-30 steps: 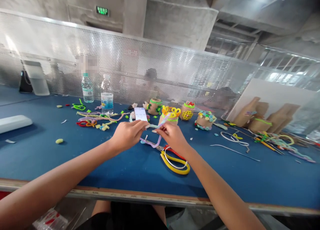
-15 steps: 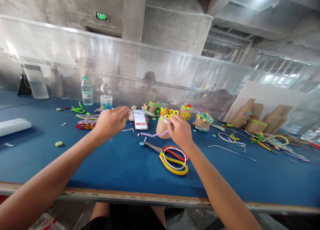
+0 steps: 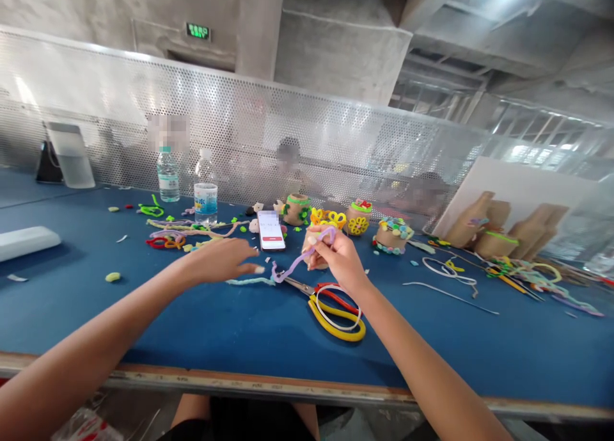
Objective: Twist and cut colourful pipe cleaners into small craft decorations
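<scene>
My right hand [image 3: 336, 255] pinches a purple pipe cleaner [image 3: 298, 262], whose bent end hangs down to the left near the scissors' tips. My left hand [image 3: 228, 260] hovers over the table, thumb apart from the stretched fingers, with nothing in it. Just below its fingers lies a light blue pipe cleaner [image 3: 249, 281]. The scissors [image 3: 352, 335], with yellow and red handles, lie in front of my right hand, a white loop [image 3: 320, 310] on their handles. Behind my right hand stands a brown pot with yellow pipe-cleaner flowers [image 3: 330, 218], partly hidden.
A phone [image 3: 272, 236] lies mid-table. Decorated brown pots [image 3: 393, 237] stand behind, and two water bottles [image 3: 206, 204] stand back left. Coloured pipe cleaners [image 3: 165, 241] lie on the left, more [image 3: 527, 271] on the right. A perforated metal screen [image 3: 240, 121] borders the table's back.
My left hand has come down and nearer, opening; the light blue pipe cleaner now lies below it. My right hand has lowered slightly, and the purple pipe cleaner has swung to a slant.
</scene>
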Demonstrator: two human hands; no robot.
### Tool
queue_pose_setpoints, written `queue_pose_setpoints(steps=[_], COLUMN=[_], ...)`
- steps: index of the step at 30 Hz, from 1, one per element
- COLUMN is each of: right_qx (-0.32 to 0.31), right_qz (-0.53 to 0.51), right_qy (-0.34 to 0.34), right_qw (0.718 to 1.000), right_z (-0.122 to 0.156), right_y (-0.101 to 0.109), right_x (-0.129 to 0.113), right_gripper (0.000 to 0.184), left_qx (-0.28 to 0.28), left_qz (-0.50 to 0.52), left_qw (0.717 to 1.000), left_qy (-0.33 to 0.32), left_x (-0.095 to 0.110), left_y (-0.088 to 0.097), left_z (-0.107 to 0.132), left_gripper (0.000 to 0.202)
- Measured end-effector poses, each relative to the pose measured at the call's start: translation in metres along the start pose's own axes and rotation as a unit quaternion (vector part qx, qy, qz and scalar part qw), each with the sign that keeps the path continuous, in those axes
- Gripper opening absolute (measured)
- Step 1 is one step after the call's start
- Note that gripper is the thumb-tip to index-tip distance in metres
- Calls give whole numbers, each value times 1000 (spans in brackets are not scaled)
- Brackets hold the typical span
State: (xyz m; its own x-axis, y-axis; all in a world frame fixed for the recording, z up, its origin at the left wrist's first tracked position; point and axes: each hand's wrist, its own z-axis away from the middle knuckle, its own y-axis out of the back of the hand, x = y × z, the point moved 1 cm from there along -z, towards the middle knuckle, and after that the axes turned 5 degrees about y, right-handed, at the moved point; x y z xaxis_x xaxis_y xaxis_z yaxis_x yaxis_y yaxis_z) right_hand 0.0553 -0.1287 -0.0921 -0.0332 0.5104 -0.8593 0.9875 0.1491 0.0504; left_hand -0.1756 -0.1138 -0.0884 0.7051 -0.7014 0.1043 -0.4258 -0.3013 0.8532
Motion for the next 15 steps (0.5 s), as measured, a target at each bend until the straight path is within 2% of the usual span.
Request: queue_pose_setpoints(steps=[3,7,9,11,15], right_qx=[10,0,-12,-7,15], right_qz=[-44,-38,-6,20,59], right_qy=[-11,-7,-4,8,53], right_qw=[999,999,1000,1000,997], right_z=[5,5,2,-2,-7], right_y=[-12,-19,-16,-8,9], right_x=[0,7,10,11,3], right_gripper=[26,34,41,46,51], left_qx=[37,-3,-10,5,55], left_qz=[77,226,249,263,254], left_qw=[996,974,968,964,963], left_qy=[-5,-10,12,36,67], left_x=[25,47,45,37,17], left_y=[-17,-35,-37,-35,-19], left_z=[-4,-7,-8,-8,-12], left_gripper=[40,23,30,28,27])
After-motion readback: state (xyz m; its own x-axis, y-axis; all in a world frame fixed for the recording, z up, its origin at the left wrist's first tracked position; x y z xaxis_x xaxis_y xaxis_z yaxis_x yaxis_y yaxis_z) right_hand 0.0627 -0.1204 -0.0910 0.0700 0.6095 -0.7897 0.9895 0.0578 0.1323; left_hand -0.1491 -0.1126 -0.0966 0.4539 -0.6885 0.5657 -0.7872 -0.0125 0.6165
